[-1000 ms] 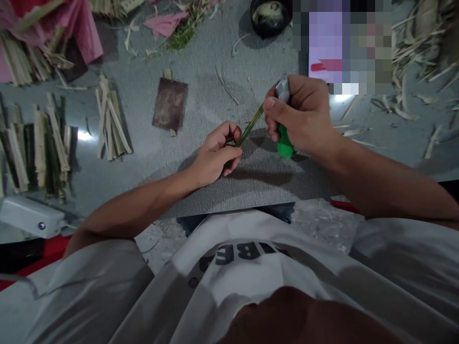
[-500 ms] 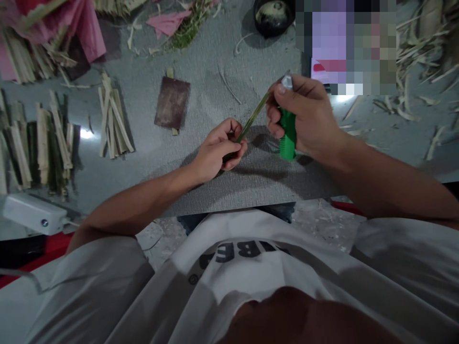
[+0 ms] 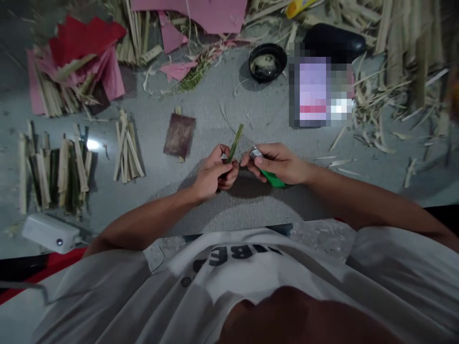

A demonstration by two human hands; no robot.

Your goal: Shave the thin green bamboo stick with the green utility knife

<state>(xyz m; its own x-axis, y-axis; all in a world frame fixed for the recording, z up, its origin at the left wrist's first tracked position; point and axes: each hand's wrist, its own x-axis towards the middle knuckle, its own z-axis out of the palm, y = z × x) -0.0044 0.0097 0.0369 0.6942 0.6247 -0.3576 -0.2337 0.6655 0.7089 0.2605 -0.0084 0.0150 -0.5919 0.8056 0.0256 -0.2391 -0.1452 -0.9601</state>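
Observation:
My left hand point(image 3: 217, 174) is closed around a thin green bamboo strip point(image 3: 235, 142), whose free end points up and away from me. Just to its right, my right hand point(image 3: 278, 162) grips a green-handled utility knife point(image 3: 271, 178) with a grey metal front end point(image 3: 255, 153). The knife's tip is close to the strip, apart from it as far as I can see. Both hands are over the grey table point(image 3: 201, 210), near its front edge. A brown sandpaper piece point(image 3: 180, 135) lies beyond my left hand, with a pale strip under it.
Bundles of cut strips point(image 3: 127, 148) and more strips point(image 3: 60, 174) lie left, near a white box-shaped device point(image 3: 50, 232). Pink paper point(image 3: 211, 16) and red paper point(image 3: 86, 38) are at the back. A black bowl point(image 3: 267, 63) stands beyond my hands; shavings point(image 3: 380, 110) are scattered right.
My right hand has come down and left, turning the knife to a slant. The strip's far end is now free of my right fingers and points more upright. The view has shifted, showing more table.

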